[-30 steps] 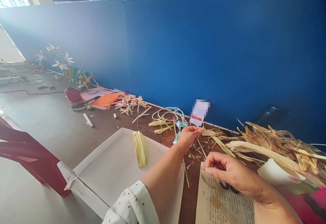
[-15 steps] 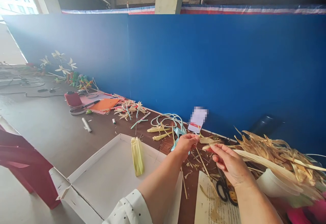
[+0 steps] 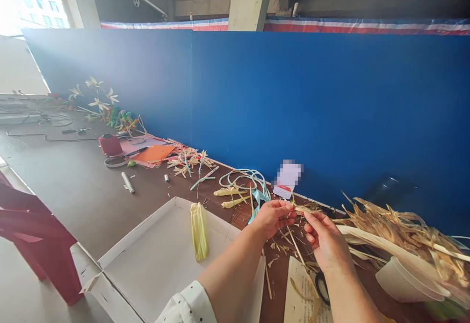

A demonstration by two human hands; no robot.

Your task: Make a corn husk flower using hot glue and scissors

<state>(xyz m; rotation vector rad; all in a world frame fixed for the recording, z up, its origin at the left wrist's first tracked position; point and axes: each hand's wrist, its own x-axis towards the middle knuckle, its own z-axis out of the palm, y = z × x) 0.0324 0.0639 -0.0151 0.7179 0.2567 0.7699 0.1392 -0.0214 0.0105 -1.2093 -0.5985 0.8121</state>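
Note:
My left hand (image 3: 273,219) and my right hand (image 3: 326,241) meet over the brown table, fingers closed in pinches. Between their fingertips runs a short, pale strip of dried corn husk (image 3: 302,209); my right thumb and forefinger grip one end, my left fingertips the other. Below my right wrist, the black handle of the scissors (image 3: 321,288) partly shows, beside a printed sheet (image 3: 303,291) with husk scraps on it. A folded yellow-green corn husk (image 3: 199,232) lies in the shallow white box (image 3: 147,252) left of my forearm.
A heap of dry husks (image 3: 394,218) and a white tub (image 3: 409,281) stand at the right. Behind my hands are a pale blue cord (image 3: 253,172) and a pixelated card (image 3: 287,178). Husk flowers (image 3: 99,103) stand far left. A blue panel (image 3: 312,107) borders the table.
My hands have come together, the left moving right toward the strip held by my right hand. The view has shifted slightly, and my right forearm now covers more of the scissors.

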